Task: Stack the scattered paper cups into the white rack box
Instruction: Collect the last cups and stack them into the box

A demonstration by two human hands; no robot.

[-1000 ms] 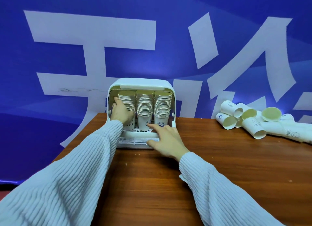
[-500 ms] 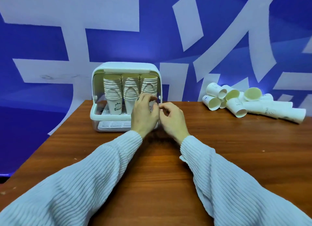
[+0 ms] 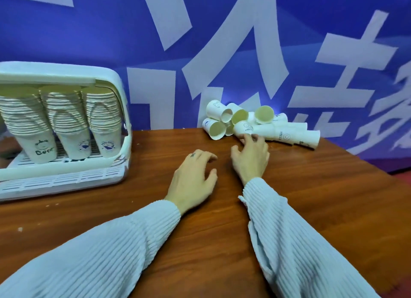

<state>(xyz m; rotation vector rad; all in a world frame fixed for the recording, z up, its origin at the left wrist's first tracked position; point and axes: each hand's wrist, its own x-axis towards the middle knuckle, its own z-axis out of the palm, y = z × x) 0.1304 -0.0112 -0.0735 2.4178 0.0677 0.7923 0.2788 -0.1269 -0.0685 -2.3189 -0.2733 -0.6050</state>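
Your hands have left the white rack box (image 3: pixel 111 110) and swung right across the worktop (image 3: pixel 311 197) toward the scattered paper cups (image 3: pixel 260 125), so you are going for the next cup. The right hand (image 3: pixel 250 158), fingers spread and holding nothing, is just at the nearest cup lying on its side; the left hand (image 3: pixel 193 177) trails beside it, loosely open and empty. The box holds three tall nested stacks (image 3: pixel 62 121) side by side, reaching up to its lid
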